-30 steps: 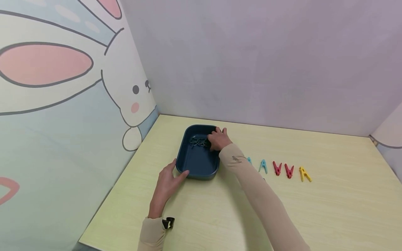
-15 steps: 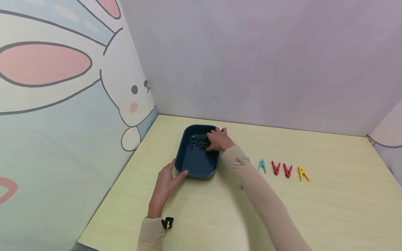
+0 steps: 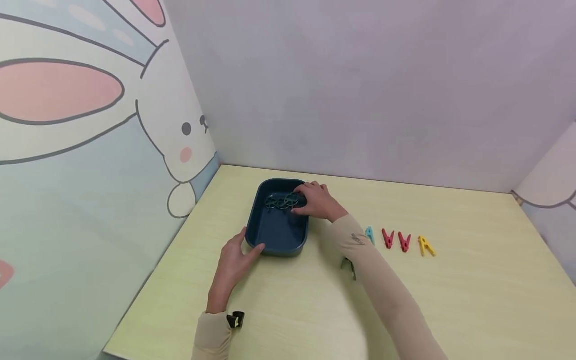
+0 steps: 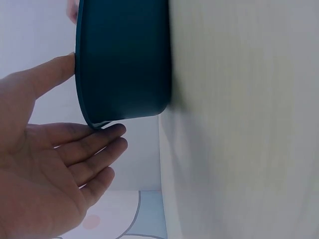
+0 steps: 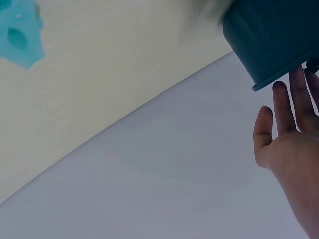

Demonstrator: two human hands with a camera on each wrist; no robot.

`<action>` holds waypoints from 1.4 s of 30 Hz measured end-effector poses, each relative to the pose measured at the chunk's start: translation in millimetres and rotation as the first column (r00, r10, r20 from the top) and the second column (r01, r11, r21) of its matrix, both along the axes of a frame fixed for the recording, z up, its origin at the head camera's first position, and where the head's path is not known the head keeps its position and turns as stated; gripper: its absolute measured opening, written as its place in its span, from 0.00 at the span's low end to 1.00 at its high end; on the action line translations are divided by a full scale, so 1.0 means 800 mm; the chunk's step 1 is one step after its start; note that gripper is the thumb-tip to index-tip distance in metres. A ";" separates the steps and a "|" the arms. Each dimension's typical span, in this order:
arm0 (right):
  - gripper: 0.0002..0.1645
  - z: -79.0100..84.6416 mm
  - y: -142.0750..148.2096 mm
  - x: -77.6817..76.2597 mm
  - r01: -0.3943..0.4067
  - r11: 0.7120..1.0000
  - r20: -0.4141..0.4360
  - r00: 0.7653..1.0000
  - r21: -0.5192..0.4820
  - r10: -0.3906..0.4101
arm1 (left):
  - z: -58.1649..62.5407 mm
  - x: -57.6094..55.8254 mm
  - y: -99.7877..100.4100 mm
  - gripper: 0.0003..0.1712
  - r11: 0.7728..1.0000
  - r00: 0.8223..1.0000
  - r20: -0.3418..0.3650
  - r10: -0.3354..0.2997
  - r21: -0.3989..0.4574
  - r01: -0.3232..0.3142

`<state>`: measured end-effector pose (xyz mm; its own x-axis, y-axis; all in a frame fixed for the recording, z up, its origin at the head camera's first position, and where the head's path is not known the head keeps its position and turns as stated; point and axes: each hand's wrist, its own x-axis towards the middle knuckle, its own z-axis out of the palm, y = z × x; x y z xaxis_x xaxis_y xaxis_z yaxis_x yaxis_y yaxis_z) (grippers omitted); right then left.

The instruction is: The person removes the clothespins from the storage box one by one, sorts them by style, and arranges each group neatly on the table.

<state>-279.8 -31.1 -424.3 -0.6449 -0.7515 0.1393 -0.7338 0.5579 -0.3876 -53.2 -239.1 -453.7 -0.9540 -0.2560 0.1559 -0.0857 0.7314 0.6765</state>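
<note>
A dark blue plastic bin (image 3: 279, 240) sits on the table. My left hand (image 3: 234, 262) rests at its near left corner, thumb and fingertips against the rim; in the left wrist view its fingers (image 4: 94, 159) lie nearly straight along the outside. My right hand (image 3: 319, 202) reaches over the bin's right rim, its curled thumb and forefinger at a dark clothespin. That dark piece (image 5: 312, 65) shows by the fingertips in the right wrist view, mostly out of frame. Several dark green clothespins (image 3: 279, 201) lie in a row inside the bin, partly covered by the right hand.
A blue clothespin (image 3: 369, 234), two red clothespins (image 3: 388, 239) and a yellow clothespin (image 3: 426, 245) lie in a row right of the bin. Another dark clothespin (image 3: 347, 265) is partly under the right sleeve (image 3: 382, 270). Walls stand behind and to the left.
The view has shifted slightly. My right hand has drawn a little to the right over the bin's rim, showing more of the clothespins inside. The left hand stays at the corner.
</note>
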 end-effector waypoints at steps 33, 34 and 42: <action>0.34 -0.007 0.222 0.083 0.075 0.959 -0.027 0.996 -0.273 -0.086 | 0.011 -0.008 -0.010 0.49 1.000 0.999 0.042 -0.014 0.025 0.013; 0.34 -0.010 0.227 0.086 0.081 0.958 -0.022 0.996 -0.275 -0.091 | 0.011 -0.007 -0.011 0.49 1.000 0.999 0.045 -0.013 0.027 0.012; 0.34 -0.032 0.269 0.113 0.153 0.951 0.034 0.988 -0.267 -0.150 | 0.012 -0.001 -0.015 0.50 0.999 0.998 0.068 -0.008 0.046 0.005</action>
